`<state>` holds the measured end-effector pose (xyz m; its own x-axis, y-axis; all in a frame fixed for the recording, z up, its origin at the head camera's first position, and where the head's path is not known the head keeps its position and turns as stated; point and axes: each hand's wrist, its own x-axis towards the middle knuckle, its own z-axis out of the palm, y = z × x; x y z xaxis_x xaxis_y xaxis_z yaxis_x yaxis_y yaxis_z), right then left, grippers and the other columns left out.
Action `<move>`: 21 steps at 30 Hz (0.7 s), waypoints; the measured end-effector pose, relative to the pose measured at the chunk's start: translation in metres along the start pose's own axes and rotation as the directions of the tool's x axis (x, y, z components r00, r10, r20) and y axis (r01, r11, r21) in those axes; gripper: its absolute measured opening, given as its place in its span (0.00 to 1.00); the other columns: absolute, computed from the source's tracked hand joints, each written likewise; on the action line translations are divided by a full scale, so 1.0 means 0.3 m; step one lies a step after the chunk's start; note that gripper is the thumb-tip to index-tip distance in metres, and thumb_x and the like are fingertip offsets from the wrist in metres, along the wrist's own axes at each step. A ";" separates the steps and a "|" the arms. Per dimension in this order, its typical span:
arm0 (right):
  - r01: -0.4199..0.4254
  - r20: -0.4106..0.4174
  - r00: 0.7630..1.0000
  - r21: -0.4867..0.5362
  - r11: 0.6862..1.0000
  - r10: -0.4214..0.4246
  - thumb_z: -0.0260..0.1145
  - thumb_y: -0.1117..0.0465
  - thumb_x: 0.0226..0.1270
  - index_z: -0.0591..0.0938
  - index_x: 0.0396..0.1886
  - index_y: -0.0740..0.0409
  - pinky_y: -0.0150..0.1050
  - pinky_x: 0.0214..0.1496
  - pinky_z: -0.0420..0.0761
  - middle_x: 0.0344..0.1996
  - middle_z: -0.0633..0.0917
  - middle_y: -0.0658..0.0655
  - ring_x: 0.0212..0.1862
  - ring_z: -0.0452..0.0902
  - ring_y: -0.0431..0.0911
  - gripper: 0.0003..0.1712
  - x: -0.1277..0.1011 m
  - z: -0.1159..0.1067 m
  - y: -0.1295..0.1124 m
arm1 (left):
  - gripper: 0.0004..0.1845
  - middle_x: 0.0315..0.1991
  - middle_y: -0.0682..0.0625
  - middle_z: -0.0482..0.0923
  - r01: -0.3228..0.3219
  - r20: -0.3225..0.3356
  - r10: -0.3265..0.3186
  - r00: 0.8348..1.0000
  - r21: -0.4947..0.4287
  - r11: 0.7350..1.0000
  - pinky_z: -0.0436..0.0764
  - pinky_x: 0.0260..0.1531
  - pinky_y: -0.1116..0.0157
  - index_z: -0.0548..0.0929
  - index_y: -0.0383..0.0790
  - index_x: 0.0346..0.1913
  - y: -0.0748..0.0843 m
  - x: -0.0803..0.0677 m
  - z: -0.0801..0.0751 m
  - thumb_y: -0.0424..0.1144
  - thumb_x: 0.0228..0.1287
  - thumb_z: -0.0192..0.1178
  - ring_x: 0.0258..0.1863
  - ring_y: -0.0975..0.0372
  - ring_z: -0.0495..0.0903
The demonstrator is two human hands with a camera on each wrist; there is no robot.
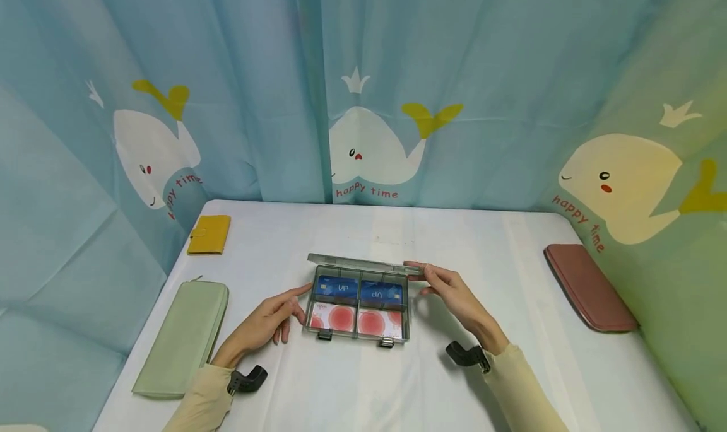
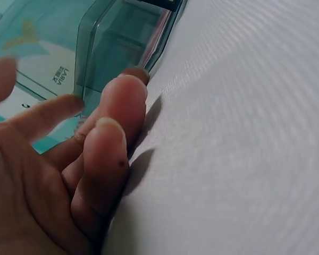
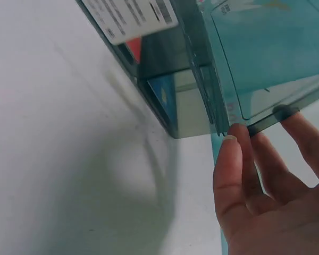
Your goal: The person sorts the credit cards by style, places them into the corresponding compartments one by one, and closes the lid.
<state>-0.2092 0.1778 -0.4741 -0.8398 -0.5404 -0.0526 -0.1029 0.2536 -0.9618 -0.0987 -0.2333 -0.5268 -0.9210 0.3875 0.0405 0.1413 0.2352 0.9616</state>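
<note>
A see-through grey plastic box with compartments stands mid-table, its hinged lid raised along the far side. Two blue cards marked VIP lie in the far compartments, and two white cards with red circles in the near ones. At the lid's right end, my right hand pinches the edge between thumb and fingers. My left hand rests beside the box's left wall, index and thumb reaching to it, the other fingers loosely bent on the cloth.
To the left lie a pale green wallet and, farther back, a small yellow wallet. A brown-red zip wallet lies near the table's right edge. A blue curtain with whale prints hangs behind the white-covered table.
</note>
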 end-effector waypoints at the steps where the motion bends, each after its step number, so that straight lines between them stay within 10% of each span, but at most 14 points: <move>1: 0.002 0.006 1.000 -0.013 1.000 -0.002 0.48 0.52 0.90 0.78 0.74 0.62 0.46 0.65 0.78 0.71 0.80 0.65 0.64 0.81 0.43 0.27 -0.009 0.003 -0.001 | 0.26 0.42 0.34 0.83 -0.005 -0.001 0.005 1.000 -0.003 1.000 0.77 0.13 0.64 0.64 0.28 0.80 0.000 0.000 0.000 0.38 0.90 0.37 0.15 0.55 0.77; 10: 0.149 0.054 0.989 -0.246 0.958 -0.140 0.71 0.57 0.76 0.76 0.76 0.58 0.48 0.62 0.82 0.80 0.68 0.62 0.72 0.74 0.61 0.32 -0.071 0.042 0.017 | 0.28 0.42 0.36 0.83 0.082 -0.034 -0.082 0.996 0.024 0.996 0.78 0.14 0.62 0.64 0.31 0.81 0.019 0.001 0.016 0.44 0.91 0.35 0.16 0.58 0.78; 21: 0.148 0.022 0.988 -0.365 0.919 -0.151 0.80 0.52 0.64 0.76 0.76 0.51 0.57 0.61 0.83 0.82 0.65 0.59 0.74 0.73 0.57 0.41 -0.094 0.083 0.034 | 0.40 0.39 0.46 0.82 0.061 -0.039 -0.056 0.998 0.126 0.990 0.79 0.22 0.64 0.59 0.39 0.84 0.036 0.000 0.039 0.42 0.77 0.65 0.16 0.62 0.75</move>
<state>-0.1731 0.1755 -0.4890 -0.8027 -0.5900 0.0869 -0.4136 0.4457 -0.7939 -0.0929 -0.2205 -0.5195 -0.9408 0.3388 -0.0032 0.1297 0.3689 0.9204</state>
